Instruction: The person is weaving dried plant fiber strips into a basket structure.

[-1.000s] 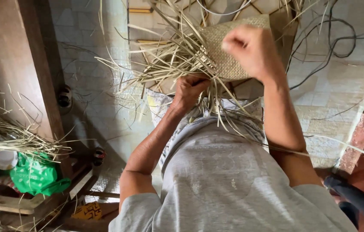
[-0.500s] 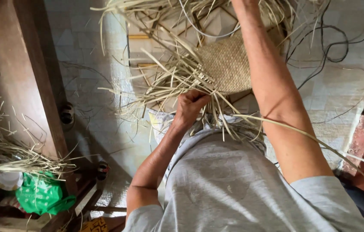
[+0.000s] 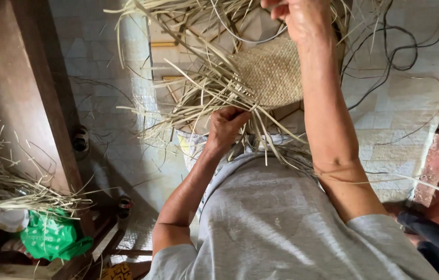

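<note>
Head view: seen from above the person's grey-shirted torso, both arms reaching toward 12 o'clock.
Woven piece: a tan, finely plaited panel (image 3: 271,72) held in the air at about 1 o'clock of centre, between the two hands.
Loose strands: pale dry straw strips (image 3: 188,88) fanning from the panel's unfinished edge toward 9 to 11 o'clock, with more trailing down toward 6 o'clock.
Left hand: left hand (image 3: 225,127) just below the panel at 7 o'clock of it, fingers curled closed around a bunch of strands where they leave the weave.
Right hand: right hand (image 3: 302,18) raised at 12 o'clock, fingers folded shut; it appears to pinch a strand, though the strand itself is hard to trace.
Technique: judged from this pose, the lower grip should pin the bunch tight against the woven edge while the raised strand is drawn taut and straight, so the plait closes evenly without gaps.
Surroundings: tiled floor (image 3: 110,103) beneath; dark wooden furniture (image 3: 27,88) at 9 o'clock; straw heap (image 3: 7,181) and green bag (image 3: 51,238) at 8 o'clock; dark cables (image 3: 401,52) at 2 o'clock.
</note>
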